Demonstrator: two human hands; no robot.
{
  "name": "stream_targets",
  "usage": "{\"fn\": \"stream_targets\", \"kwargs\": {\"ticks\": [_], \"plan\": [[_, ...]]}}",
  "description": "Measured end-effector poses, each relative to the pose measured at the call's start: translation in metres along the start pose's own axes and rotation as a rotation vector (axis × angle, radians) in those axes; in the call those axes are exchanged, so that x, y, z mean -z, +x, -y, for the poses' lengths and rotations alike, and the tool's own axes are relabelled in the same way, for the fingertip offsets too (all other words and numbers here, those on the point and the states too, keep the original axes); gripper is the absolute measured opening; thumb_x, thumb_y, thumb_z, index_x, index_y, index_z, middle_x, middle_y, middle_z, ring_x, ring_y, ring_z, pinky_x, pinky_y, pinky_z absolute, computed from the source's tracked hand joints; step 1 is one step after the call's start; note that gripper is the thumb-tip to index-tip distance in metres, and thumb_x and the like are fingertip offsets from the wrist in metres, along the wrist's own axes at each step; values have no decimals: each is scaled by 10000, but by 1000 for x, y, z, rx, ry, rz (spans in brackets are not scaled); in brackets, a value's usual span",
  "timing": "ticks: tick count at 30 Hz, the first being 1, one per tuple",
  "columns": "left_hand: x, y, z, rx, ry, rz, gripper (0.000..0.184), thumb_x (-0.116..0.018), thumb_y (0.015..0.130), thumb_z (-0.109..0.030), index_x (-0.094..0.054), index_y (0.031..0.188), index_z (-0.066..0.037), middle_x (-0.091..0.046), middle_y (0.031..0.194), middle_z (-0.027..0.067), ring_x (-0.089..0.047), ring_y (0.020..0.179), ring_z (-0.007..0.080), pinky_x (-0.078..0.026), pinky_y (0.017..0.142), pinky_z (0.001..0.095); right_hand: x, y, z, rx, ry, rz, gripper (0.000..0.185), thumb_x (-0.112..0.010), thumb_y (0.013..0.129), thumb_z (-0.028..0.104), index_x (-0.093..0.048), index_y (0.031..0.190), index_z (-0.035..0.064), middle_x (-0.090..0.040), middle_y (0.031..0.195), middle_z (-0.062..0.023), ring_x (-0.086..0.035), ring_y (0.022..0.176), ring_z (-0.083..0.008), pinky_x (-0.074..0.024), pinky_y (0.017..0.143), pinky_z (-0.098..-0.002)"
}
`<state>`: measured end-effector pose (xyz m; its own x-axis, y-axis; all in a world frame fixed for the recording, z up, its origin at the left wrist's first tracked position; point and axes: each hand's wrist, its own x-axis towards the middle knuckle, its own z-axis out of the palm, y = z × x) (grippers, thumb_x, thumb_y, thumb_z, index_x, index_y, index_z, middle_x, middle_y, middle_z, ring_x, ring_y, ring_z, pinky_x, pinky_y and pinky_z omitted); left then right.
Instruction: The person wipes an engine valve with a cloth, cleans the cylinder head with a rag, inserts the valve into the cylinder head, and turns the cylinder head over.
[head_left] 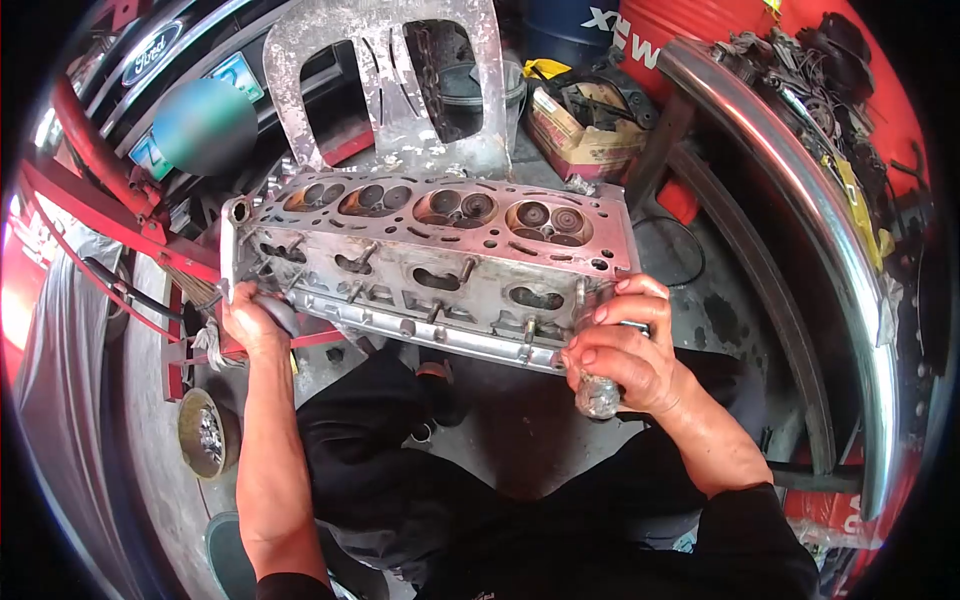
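Note:
An engine cylinder head [390, 262] spans the middle of the view, tilted, its flat face with the round valves turned up and the side with ports and studs toward me. My left hand [256, 318] grips its lower left end from beneath, fingers partly hidden behind it. My right hand [632, 350] is closed at the right end, fingers curled at the corner. A rounded, worn metal end [598, 396] pokes out below the right fingers; whether it is a separate tool I cannot tell. Behind the head stands a paint-spotted plastic chair [390, 80]; whether the head rests on its seat is hidden.
A red metal frame [120, 220] and a car front with a grille stand at left. A bowl of small metal parts [208, 434] sits on the floor. At right are a curved chrome bumper [830, 220], a cardboard box [585, 130] and red drums [680, 40].

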<state>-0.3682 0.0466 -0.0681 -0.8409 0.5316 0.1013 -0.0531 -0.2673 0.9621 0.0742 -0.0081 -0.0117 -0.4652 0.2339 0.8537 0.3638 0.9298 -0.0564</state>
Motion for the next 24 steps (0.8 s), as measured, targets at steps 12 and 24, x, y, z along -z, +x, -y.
{"fn": "stream_targets", "kwargs": {"ticks": [12,24], "plan": [[19,-16,15,274,-79,-12,52,-513,710,-46,-505,708,6,-535,661,152,-580,558,306,-527,576,434,-3,-38,-9,178,-80,111,215,-748,692,158,-626,865,197,-622,1018,48,-537,1033,-196,-449,921,-466],[32,-19,21,292,29,27,29,-556,743,35,-537,750,56,-574,687,143,-589,576,272,-532,555,410,-12,-58,-11,196,-196,184,230,-705,675,150,-534,789,253,-613,1013,97,-514,1034,-157,-433,949,-429]]}}
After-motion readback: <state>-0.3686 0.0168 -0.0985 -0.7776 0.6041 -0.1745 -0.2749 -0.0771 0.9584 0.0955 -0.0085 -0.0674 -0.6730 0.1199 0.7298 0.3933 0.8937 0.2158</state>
